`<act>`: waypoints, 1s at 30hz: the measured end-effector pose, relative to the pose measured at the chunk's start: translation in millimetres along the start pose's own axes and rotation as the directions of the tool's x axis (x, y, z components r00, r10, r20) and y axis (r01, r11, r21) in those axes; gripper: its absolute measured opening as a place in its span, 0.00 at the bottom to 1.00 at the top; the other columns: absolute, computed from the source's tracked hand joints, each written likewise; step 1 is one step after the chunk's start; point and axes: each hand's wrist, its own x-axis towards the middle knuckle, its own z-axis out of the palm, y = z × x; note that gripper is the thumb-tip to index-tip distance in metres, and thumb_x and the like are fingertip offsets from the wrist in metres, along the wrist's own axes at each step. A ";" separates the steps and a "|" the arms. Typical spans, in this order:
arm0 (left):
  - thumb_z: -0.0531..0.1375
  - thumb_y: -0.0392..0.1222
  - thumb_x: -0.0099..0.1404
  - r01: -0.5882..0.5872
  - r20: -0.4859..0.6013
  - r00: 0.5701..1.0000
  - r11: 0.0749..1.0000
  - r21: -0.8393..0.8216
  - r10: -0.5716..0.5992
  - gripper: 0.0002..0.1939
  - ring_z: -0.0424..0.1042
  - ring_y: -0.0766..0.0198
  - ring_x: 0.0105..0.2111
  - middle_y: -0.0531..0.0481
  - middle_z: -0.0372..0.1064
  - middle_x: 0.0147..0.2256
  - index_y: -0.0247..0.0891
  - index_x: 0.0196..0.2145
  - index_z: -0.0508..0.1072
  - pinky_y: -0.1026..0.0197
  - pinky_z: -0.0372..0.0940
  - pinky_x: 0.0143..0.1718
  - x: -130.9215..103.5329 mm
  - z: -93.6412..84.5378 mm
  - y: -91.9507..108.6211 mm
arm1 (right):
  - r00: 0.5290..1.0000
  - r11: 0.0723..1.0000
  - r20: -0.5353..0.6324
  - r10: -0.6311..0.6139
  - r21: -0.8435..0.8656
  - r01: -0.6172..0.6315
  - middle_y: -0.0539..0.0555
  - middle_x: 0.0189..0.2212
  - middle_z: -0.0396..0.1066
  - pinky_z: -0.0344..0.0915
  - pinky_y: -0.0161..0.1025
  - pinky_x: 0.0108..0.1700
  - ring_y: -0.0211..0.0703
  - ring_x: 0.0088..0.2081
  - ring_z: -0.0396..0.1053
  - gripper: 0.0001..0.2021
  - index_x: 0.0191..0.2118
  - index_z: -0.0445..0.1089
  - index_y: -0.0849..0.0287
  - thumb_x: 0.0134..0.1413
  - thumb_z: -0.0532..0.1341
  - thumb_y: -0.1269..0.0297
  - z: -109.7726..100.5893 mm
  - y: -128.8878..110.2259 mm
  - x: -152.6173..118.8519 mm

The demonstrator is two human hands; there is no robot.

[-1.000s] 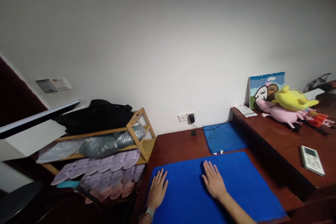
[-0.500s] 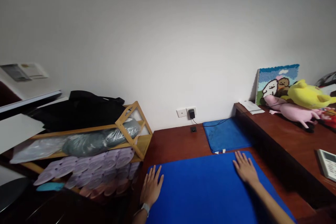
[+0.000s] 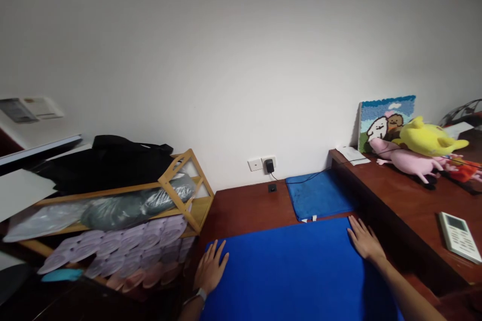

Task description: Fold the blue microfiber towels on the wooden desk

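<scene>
A bright blue cloth (image 3: 289,271) lies spread flat over the reddish-brown desk (image 3: 241,209). On its left edge, near the far left corner, rests my left hand (image 3: 211,267), fingers stretched out and holding nothing. My right hand (image 3: 367,242) lies at the far right corner of the cloth, palm down with fingers spread. Just beyond the cloth is a smaller, darker blue towel (image 3: 320,194) with white tags at its near edge.
Left stands a wooden rack (image 3: 181,194) with a black bag (image 3: 113,163) on top and lilac slippers (image 3: 131,241) below. On the raised right surface are plush toys (image 3: 429,138), a picture (image 3: 387,123) and a calculator (image 3: 459,237). A plugged-in adapter (image 3: 269,165) trails a cord.
My right hand has shifted to the right, from on the cloth to its far right corner. My left hand stays at the left edge. The view has turned slightly right.
</scene>
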 end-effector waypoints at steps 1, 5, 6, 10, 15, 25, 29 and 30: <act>0.48 0.57 0.75 -0.006 0.017 1.000 1.000 0.002 0.006 0.29 0.63 0.49 0.67 0.43 0.62 0.69 0.47 0.68 0.67 0.44 0.59 0.66 2.9 -5.7 -0.4 | 1.000 1.000 -0.005 -0.002 -0.002 0.002 0.52 0.75 0.49 0.44 0.58 0.74 0.54 0.75 0.43 0.36 0.75 0.50 0.56 0.68 0.35 0.48 1.0 0.8 0.4; 0.49 0.56 0.74 -0.082 -0.035 0.996 0.996 0.027 0.082 0.28 0.67 0.48 0.63 0.40 0.72 0.61 0.43 0.63 0.73 0.45 0.58 0.67 8.8 -10.9 -5.5 | 1.000 1.000 -0.022 0.003 -0.007 -0.003 0.51 0.75 0.49 0.44 0.56 0.74 0.52 0.75 0.43 0.37 0.75 0.50 0.56 0.67 0.37 0.47 9.9 2.9 2.2; 0.49 0.56 0.74 -0.087 -0.078 0.993 0.996 0.027 0.088 0.29 0.65 0.47 0.65 0.40 0.71 0.61 0.42 0.63 0.72 0.44 0.56 0.69 8.6 -6.6 -7.8 | 1.000 1.000 -0.025 0.005 -0.004 -0.005 0.51 0.75 0.49 0.45 0.56 0.74 0.51 0.75 0.43 0.37 0.75 0.50 0.56 0.67 0.37 0.47 13.2 4.0 3.1; 0.48 0.56 0.75 -0.080 -0.153 0.986 0.996 -0.045 0.073 0.29 0.58 0.48 0.70 0.45 0.65 0.68 0.45 0.67 0.68 0.42 0.54 0.71 6.8 17.4 -17.7 | 0.999 1.000 -0.046 0.002 0.022 -0.001 0.50 0.74 0.50 0.49 0.57 0.73 0.52 0.74 0.46 0.37 0.74 0.54 0.54 0.65 0.37 0.46 23.3 14.9 9.8; 0.48 0.58 0.75 -0.064 -0.103 0.993 0.994 -0.085 0.055 0.31 0.52 0.48 0.73 0.46 0.55 0.73 0.49 0.70 0.62 0.41 0.53 0.71 6.4 23.8 -18.5 | 0.995 0.998 -0.079 0.056 0.032 -0.053 0.54 0.73 0.54 0.50 0.60 0.72 0.56 0.73 0.48 0.37 0.73 0.57 0.58 0.65 0.39 0.49 9.5 -5.5 8.0; 0.50 0.57 0.75 -0.046 -0.084 0.996 0.993 -0.107 0.037 0.31 0.51 0.48 0.73 0.43 0.53 0.73 0.47 0.71 0.61 0.42 0.50 0.71 3.9 11.6 -8.0 | 0.814 0.788 0.002 -0.581 0.255 0.561 0.50 0.75 0.43 0.42 0.55 0.76 0.49 0.75 0.42 0.33 0.76 0.44 0.53 0.73 0.41 0.45 9.3 -333.3 -80.0; 0.50 0.57 0.75 -0.048 -0.080 0.996 0.995 -0.088 0.041 0.31 0.52 0.49 0.73 0.43 0.53 0.73 0.46 0.71 0.61 0.42 0.50 0.71 5.2 12.6 -8.9 | 0.848 0.828 0.064 -0.527 0.265 0.494 0.53 0.75 0.44 0.41 0.58 0.75 0.52 0.75 0.41 0.34 0.75 0.47 0.55 0.72 0.41 0.43 11.5 -333.1 -73.8; 0.50 0.57 0.75 -0.049 -0.080 0.996 0.995 -0.083 0.043 0.31 0.52 0.49 0.73 0.43 0.53 0.73 0.47 0.71 0.61 0.42 0.51 0.71 5.7 13.2 -9.2 | 0.868 0.849 0.060 -0.493 0.252 0.464 0.53 0.75 0.45 0.41 0.58 0.75 0.52 0.75 0.42 0.34 0.75 0.48 0.54 0.72 0.41 0.44 11.5 -314.1 -68.9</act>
